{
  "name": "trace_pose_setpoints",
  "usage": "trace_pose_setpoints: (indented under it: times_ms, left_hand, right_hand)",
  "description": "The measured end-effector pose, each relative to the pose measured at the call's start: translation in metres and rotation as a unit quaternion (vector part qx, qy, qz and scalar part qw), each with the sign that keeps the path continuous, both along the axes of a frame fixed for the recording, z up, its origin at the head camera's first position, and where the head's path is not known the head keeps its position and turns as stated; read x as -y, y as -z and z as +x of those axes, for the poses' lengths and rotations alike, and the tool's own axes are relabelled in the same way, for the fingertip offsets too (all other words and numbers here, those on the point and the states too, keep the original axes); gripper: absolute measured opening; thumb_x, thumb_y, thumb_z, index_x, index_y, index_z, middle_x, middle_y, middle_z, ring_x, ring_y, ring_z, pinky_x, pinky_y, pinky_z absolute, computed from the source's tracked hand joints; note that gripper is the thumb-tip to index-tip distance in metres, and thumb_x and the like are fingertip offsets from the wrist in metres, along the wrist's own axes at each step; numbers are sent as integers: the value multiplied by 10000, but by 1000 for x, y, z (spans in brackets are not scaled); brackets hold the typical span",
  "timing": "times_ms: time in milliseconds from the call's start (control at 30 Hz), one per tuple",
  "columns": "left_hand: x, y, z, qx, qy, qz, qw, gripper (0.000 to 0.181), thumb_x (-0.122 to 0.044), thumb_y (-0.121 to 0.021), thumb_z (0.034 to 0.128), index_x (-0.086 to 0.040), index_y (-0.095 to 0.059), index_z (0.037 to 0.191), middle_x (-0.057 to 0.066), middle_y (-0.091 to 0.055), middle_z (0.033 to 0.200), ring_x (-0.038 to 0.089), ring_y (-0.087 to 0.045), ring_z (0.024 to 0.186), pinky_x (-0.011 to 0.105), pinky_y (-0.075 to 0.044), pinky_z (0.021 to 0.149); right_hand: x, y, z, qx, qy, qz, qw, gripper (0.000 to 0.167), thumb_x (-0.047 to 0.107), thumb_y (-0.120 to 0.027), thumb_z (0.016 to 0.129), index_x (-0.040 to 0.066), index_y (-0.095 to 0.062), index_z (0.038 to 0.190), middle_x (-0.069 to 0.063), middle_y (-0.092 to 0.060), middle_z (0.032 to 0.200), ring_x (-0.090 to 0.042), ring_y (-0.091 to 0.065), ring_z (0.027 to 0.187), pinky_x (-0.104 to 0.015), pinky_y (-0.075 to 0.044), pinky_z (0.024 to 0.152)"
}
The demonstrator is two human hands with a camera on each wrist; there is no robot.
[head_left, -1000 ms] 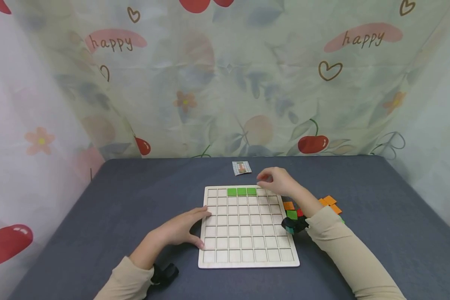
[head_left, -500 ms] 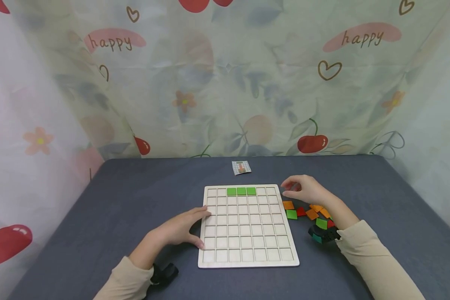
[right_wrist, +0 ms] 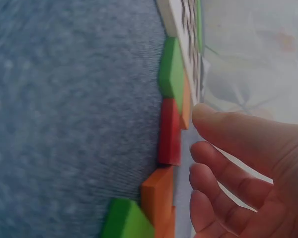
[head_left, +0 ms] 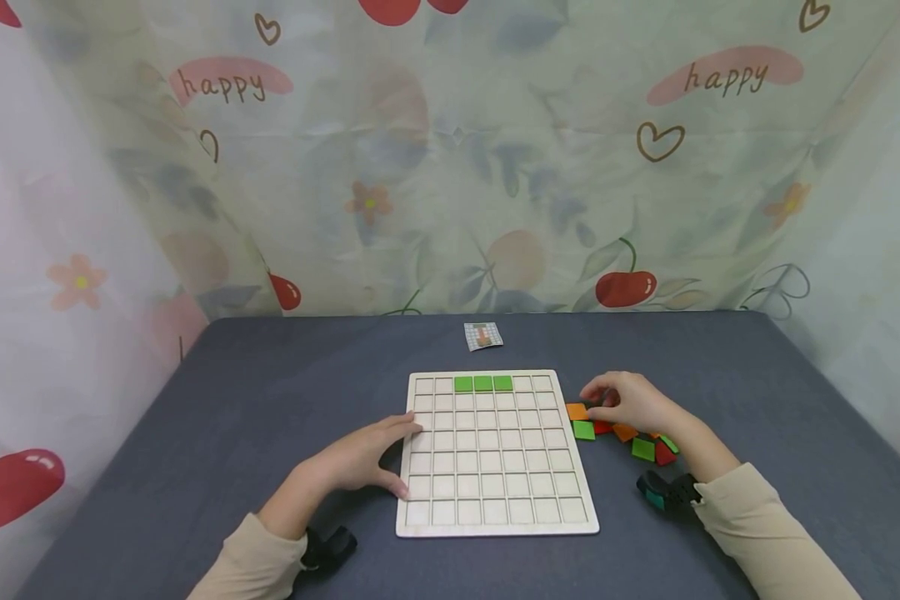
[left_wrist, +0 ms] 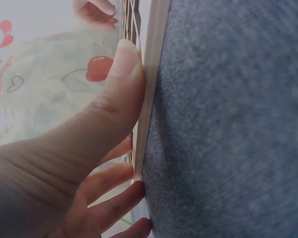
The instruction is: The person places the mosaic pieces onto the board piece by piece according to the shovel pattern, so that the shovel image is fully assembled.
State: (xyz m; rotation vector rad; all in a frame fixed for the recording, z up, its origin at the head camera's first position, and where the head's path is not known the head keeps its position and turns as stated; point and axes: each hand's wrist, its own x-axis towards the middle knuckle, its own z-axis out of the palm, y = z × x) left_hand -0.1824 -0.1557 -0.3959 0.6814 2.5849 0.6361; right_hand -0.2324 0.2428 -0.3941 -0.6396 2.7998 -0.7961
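Observation:
A white grid board point(head_left: 497, 482) lies on the dark cloth, with three green square tiles point(head_left: 483, 383) side by side in its far row. My left hand point(head_left: 360, 457) rests at the board's left edge, thumb and fingertips spread along it. Right of the board, my right hand point(head_left: 633, 402) hovers low above loose tiles, its fingers loosely bent and nothing visible between them. In the right wrist view, a green tile point(right_wrist: 170, 69), a red tile point(right_wrist: 170, 131) and an orange tile point(right_wrist: 159, 196) lie near the fingertips. Part of the pile is hidden under the hand.
A small printed card point(head_left: 483, 336) lies beyond the board. Each wrist carries a black camera strap point(head_left: 667, 492). A patterned curtain point(head_left: 457, 167) hangs behind the table's far edge point(head_left: 330, 318).
My right hand has moved from above the board's far right corner, rightward and then nearer, over the loose tiles. The left hand and board stay put.

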Motion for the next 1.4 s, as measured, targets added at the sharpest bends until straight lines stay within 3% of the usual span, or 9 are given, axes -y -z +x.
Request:
trace_pose_setpoints:
  times_ms: [300,733,1033,1400]
  left_hand:
    - [0,-1,1,-30,88,57,9999,866,-352,-800,674,-60,-414,1393,152,-307,1512,335,-314,1389,498,-309,1094]
    - [1,-1,1,-56,61,79,9999,864,-346,-802,675,-50,-417,1389,160,-314,1506,340,-321,1384,500,-312,1093]
    - [0,-1,1,-45,74,65,9999,860,-349,-798,680,-48,-415,1390,160,-312,1508,341,-322,1383,500,-314,1091]
    - [1,-1,1,-60,59,40,10000,864,-347,-801,677,-48,-415,1389,159,-311,1508,337,-320,1385,496,-312,1094]
  right_hand:
    - [-2,11,0,-278,-86,13,9996,205,147,-707,814,61,-692,1000,-41,-644,888,-66,-547,701,-222,-462,636]
    - [3,7,3,-505,-400,267,9976,172,137,-691,831,50,-671,978,-34,-619,882,-65,-527,717,-220,-460,634]
    - [4,-5,5,-228,24,309,9993,189,138,-649,868,14,-636,1011,-56,-638,887,-104,-542,737,-234,-468,640]
    - [12,-17,8,-500,75,85,9987,200,135,-640,874,11,-625,1031,-74,-645,917,-115,-554,756,-232,-478,652]
